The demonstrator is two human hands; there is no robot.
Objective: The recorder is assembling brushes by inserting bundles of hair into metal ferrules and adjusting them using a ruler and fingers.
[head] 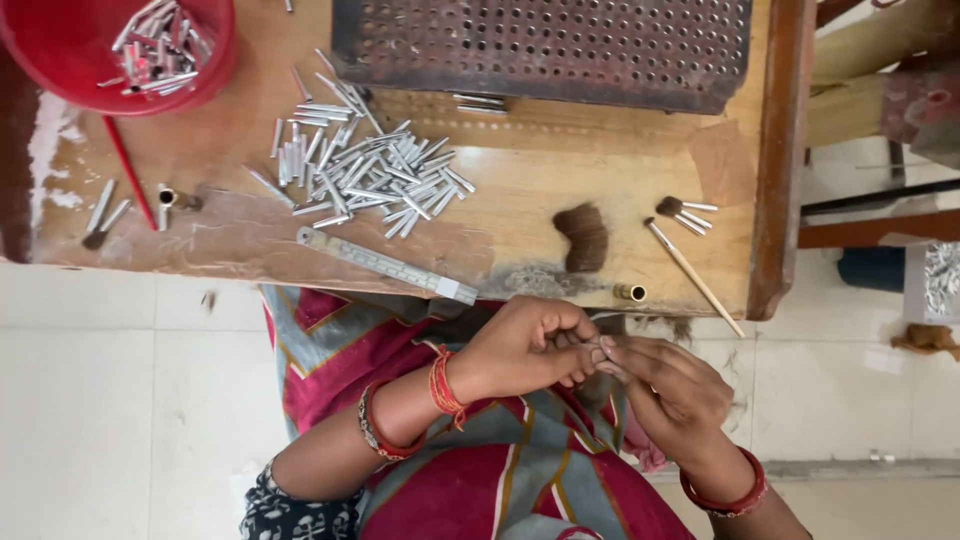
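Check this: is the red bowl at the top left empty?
No, the red bowl holds a heap of small silver metal tubes.

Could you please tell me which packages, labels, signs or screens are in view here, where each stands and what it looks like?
No packages, labels, signs or screens show.
Nearest in kind: a red bowl at the table's top left corner, round, holding small metal tubes.
A metal ruler lies near the table's front edge, long, flat and grey; its markings are too small to tell.

**Hands meet below desk edge**

Left hand [525, 345] and right hand [670, 390] touch fingertips, pinching something small, unclear what. On desk [530, 180]: metal tube pile [365, 170], red bowl [110, 50] of tubes, ruler [385, 265], hair tuft [583, 237], brush [692, 275].
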